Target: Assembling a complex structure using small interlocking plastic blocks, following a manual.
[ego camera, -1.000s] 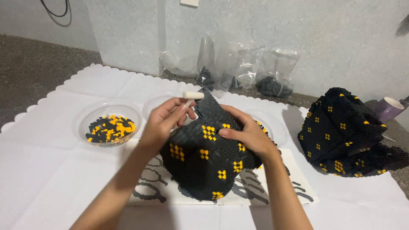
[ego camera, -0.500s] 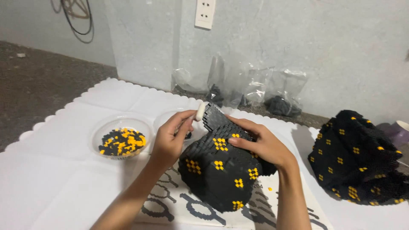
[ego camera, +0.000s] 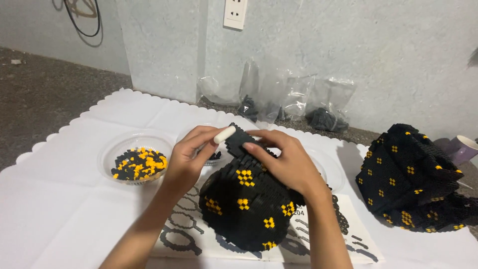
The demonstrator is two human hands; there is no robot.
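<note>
Both hands are working at the top of a rounded black block model (ego camera: 246,209) dotted with yellow squares, which is sitting on a printed instruction sheet (ego camera: 348,239) near the front middle of the desk (ego camera: 59,209).

The right hand (ego camera: 284,162) is lying curled over the model's upper right shoulder, fingers closing on the dark top edge; it seems to be steadying the piece so that it is not rocking on its curved base. The left hand (ego camera: 186,159) is pinching a small white stick-shaped tool (ego camera: 224,134) between thumb and fingers, its tip touching the model's top ridge.

A clear bowl of black and yellow pieces (ego camera: 137,164) is standing just left of the left hand, probably kept there for easy reach. A second, similar black model (ego camera: 408,177) is resting well apart at the right, with a purple cup (ego camera: 463,148) just beyond it, near the desk's right side.

Clear plastic bags (ego camera: 294,99) holding dark pieces are leaning against the wall behind, off the scalloped white cloth (ego camera: 124,107).

Open cloth is lying to the front left; the right side is crowded.
</note>
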